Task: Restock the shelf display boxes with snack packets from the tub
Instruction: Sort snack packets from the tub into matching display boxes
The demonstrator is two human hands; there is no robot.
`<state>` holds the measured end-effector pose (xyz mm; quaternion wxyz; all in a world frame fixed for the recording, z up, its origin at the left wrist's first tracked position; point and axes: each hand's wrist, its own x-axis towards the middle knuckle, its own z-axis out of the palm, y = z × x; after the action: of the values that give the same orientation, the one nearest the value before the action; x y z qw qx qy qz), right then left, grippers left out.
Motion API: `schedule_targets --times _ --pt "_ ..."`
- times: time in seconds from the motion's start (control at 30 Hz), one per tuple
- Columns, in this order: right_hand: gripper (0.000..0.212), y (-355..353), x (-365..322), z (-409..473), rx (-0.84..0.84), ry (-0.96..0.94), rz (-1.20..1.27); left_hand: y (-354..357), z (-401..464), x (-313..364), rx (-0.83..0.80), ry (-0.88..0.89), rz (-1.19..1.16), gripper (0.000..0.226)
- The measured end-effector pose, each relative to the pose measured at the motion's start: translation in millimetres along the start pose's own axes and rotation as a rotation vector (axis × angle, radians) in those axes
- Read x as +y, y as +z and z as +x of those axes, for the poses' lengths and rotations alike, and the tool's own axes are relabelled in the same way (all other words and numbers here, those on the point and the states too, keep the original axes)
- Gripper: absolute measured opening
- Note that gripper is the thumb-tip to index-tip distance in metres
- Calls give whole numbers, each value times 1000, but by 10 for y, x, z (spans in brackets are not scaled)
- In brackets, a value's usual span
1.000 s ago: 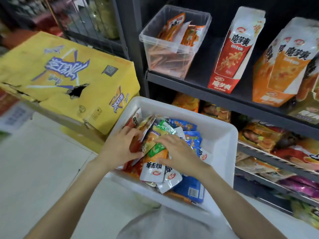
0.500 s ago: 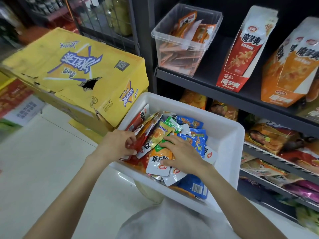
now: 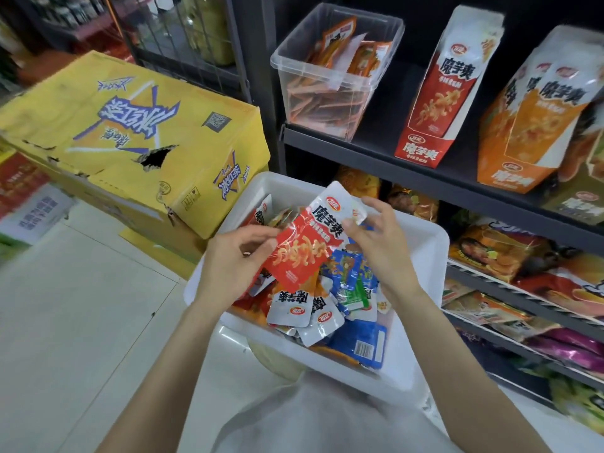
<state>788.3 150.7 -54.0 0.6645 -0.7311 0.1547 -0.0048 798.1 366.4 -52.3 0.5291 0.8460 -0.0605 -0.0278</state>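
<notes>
Head view: red packet lifted over the tub

Red snack packet (image 3: 302, 248) hangs above the white tub (image 3: 421, 256) — left hand (image 3: 228, 259) pinches its lower edge, right hand (image 3: 376, 237) pinches the top corner. Red display box (image 3: 438, 103) stands on the shelf (image 3: 359, 152) beyond.

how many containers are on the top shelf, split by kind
clear tub: 1
red display box: 1
orange display box: 1
total: 3, counting only what shows clearly; another box at the right edge is cut off.
</notes>
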Motion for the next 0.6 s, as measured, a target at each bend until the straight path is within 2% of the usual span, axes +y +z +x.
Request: schedule_targets --times 0.17,0.27,0.37,0.47,0.6 --pt "16 -236 -32 19 16 -1 -38 183 26 96 -105 -35 -253 20" --pt "17 -341 -31 9 -48 103 104 262 61 197 -161 -75 -396 23" --pt "24 -540 -127 7 -94 102 231 341 194 368 -245 -14 -333 27" --pt "29 -812 -323 73 78 -74 127 491 471 607 -280 136 -201 26" --pt "34 -1140 -598 219 492 -331 140 832 1011 850 -151 250 -179 14"
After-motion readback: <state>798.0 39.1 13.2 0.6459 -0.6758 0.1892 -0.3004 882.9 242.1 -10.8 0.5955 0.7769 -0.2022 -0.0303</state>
